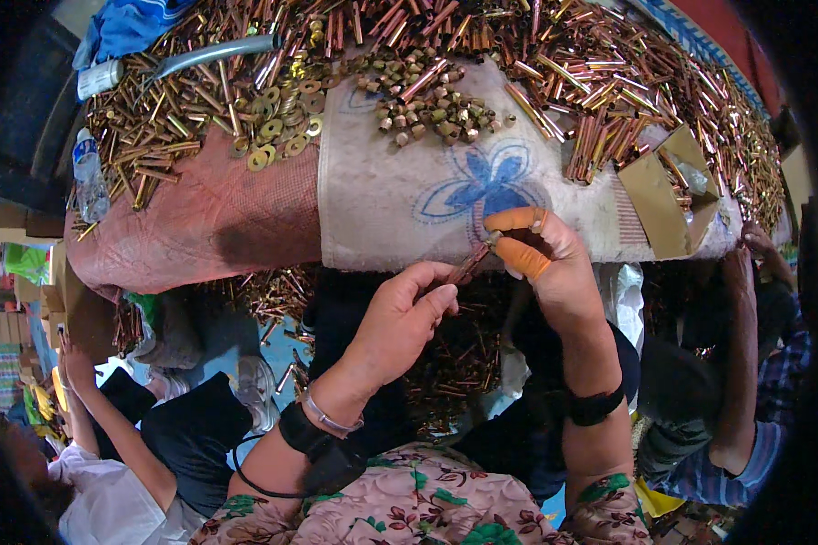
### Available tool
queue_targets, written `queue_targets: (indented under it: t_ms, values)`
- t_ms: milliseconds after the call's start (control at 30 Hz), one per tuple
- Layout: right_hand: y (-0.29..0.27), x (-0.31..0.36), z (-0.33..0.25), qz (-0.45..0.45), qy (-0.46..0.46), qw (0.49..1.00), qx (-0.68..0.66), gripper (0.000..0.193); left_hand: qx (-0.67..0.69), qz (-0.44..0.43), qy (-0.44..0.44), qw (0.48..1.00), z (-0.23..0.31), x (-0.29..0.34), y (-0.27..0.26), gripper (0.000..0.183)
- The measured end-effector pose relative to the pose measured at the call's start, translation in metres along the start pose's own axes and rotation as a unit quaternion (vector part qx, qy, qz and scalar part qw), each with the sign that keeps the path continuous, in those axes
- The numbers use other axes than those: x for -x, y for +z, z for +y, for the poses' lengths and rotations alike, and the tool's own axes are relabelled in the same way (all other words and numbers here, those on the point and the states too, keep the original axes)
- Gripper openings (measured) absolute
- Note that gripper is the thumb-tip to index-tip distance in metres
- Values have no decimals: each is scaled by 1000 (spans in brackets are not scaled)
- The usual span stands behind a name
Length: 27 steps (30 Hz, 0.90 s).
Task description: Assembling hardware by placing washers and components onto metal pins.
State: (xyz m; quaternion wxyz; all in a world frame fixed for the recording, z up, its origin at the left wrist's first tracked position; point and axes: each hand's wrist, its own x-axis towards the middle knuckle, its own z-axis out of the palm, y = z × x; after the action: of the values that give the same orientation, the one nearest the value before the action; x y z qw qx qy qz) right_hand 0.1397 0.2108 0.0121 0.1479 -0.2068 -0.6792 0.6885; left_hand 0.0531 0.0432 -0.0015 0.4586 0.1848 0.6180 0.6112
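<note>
My left hand (400,322) is closed, thumb and fingers pinching a thin copper-coloured metal rod (472,262) that points up to the right. At the rod's upper end my right hand (550,254), with orange finger covers on its thumb and forefinger, grips a small metal piece (493,238). Whether that piece is a nut is too small to tell. Both hands are at the front edge of the cloth-covered table (373,218). Beyond them lie a heap of small metal nuts (441,118) and a pile of brass-coloured washers (286,118).
Copper-coloured rods (627,73) are piled across the table's far side. A cardboard box (663,204) stands at right, a clear plastic bottle (88,173) and a grey hose (218,54) at left. Co-workers' arms (127,436) show on both sides. More rods (450,372) lie below the table edge.
</note>
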Motion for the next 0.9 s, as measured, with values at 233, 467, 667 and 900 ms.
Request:
queue_targets:
  t_ms: [233, 467, 667, 900]
  values:
    - [-3, 0, 5, 1, 30, 999, -37, 17, 21, 3, 12, 1000, -6, -2, 1, 15]
    - [-3, 2, 1, -3, 25, 1000, -16, 15, 56, 35, -1, 998, -10, -3, 6, 10]
    - [-5, 0, 5, 1, 14, 999, 35, 13, -27, 54, 48, 997, -8, -1, 7, 9]
    - [3, -3, 14, 6, -60, 997, 38, 12, -53, 69, 73, 994, -9, 4, 9, 8]
